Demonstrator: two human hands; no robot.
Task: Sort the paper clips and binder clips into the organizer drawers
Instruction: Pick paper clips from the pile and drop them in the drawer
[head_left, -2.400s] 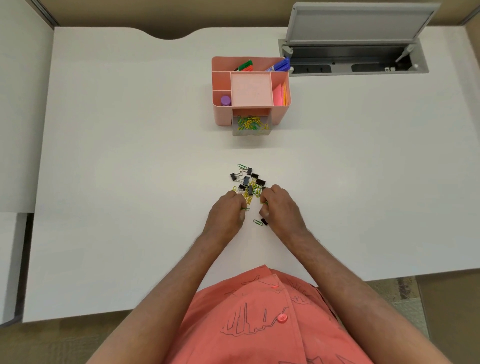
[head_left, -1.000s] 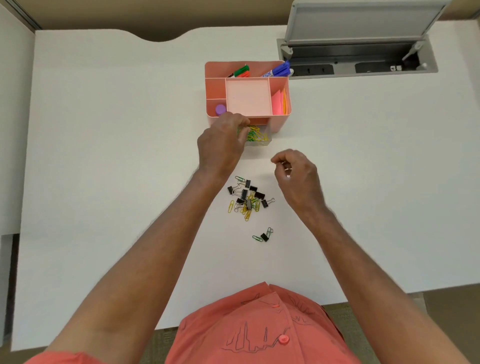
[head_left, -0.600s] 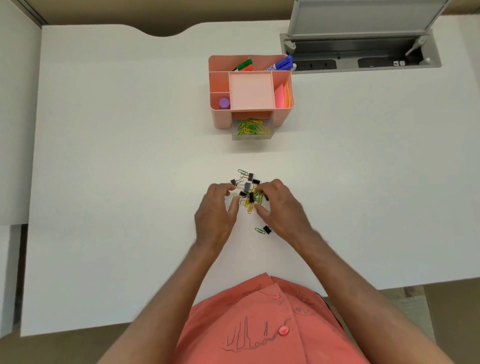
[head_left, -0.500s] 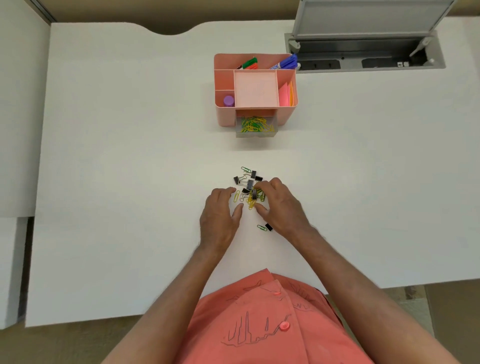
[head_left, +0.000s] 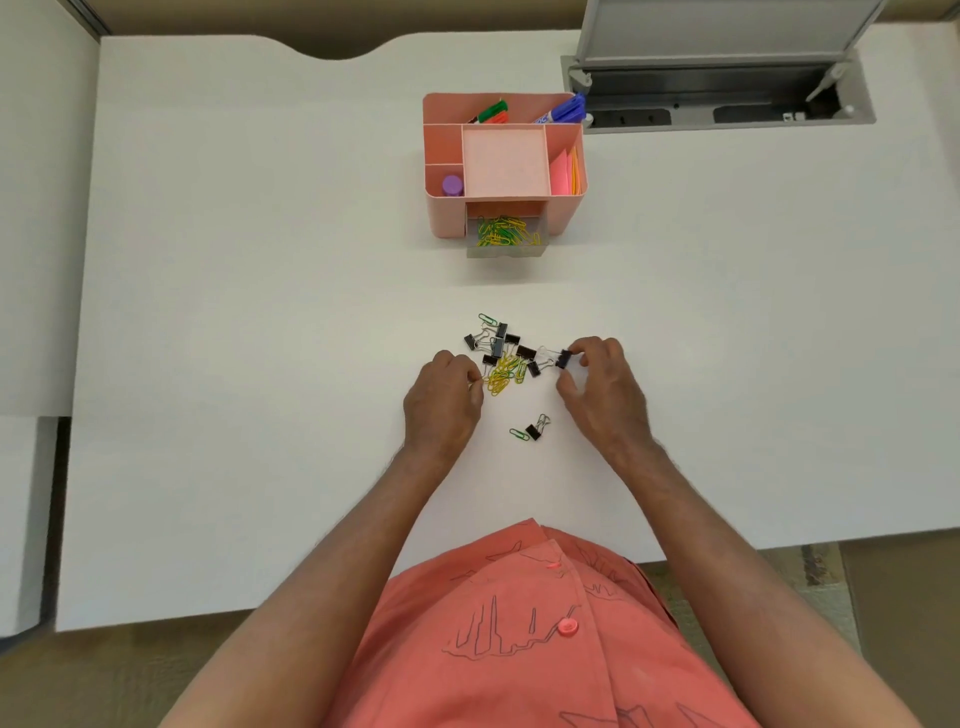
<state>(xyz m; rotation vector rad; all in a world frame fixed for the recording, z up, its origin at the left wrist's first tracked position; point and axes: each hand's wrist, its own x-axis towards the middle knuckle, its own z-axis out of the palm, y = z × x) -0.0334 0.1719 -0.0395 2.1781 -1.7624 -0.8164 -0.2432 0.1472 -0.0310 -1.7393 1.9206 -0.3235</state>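
The mixed clip pile (head_left: 501, 358) lies mid-counter, near the front edge. The right hand (head_left: 602, 395) pinches 1 binder clip (head_left: 563, 358); the left hand (head_left: 441, 400) pinches yellow paper clips (head_left: 498, 379). Tangled clips could ride along into the wrong drawer (head_left: 506, 236).

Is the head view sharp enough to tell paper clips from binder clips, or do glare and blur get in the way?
Head view: even soft light, no glare on the table; the pile reads clearly, black binder clips against yellow and green paper clips; table edges bow slightly from the wide lens.
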